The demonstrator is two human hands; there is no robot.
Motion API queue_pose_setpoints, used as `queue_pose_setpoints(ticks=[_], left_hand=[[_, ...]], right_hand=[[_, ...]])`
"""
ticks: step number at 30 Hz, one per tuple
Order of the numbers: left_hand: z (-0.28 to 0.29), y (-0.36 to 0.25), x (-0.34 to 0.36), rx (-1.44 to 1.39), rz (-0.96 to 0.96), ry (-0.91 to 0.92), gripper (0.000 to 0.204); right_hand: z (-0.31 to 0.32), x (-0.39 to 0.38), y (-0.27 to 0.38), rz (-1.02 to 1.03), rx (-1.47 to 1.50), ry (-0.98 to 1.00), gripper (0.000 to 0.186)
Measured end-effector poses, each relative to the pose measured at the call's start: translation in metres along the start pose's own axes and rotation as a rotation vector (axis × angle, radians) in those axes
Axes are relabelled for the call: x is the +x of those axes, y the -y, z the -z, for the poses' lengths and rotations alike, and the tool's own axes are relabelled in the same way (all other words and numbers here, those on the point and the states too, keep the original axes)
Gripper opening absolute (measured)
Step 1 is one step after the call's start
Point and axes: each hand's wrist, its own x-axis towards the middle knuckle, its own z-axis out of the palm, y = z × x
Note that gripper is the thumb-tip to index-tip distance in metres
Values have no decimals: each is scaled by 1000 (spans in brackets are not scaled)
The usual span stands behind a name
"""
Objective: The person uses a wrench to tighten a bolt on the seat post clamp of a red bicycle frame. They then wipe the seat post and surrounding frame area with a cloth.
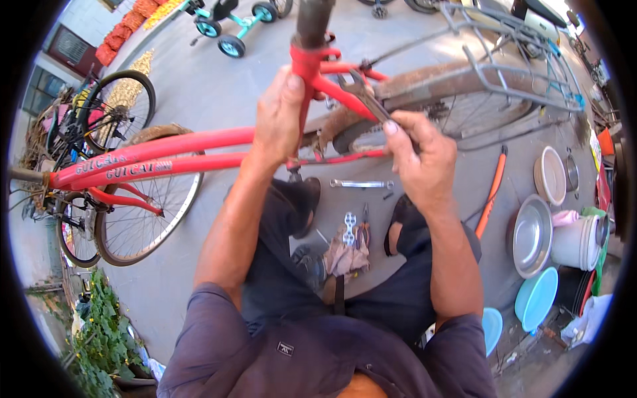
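Right grip (423, 154) is closed on a dark tool (371, 101), while left grip (279, 114) clasps the red frame (219, 138), partly hidden behind it.

the person's hands (277, 123) hold a red bicycle frame (199, 140) and a metal tool (375, 106).

A red, twin-tubed bicycle (225, 138) stretches sideways, a dark metal wrench (373, 103) slanting just behind its seat tube (306, 63).
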Motion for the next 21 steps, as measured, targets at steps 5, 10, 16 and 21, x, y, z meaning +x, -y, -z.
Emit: queue_pose_setpoints(ticks=[5, 10, 16, 21], left_hand=[[14, 29, -9, -131, 51, -60, 49], [-7, 32, -5, -238, 56, -223, 50], [-8, 24, -4, -255, 8, -150, 61], [-1, 13, -5, -277, -5, -145, 62]], right_hand=[[22, -19, -7, -211, 32, 394, 18], [18, -52, -55, -279, -495, 797, 23], [-29, -134, -145, -367, -784, 1110, 19], [-59, -181, -213, -632, -825, 1144, 21]])
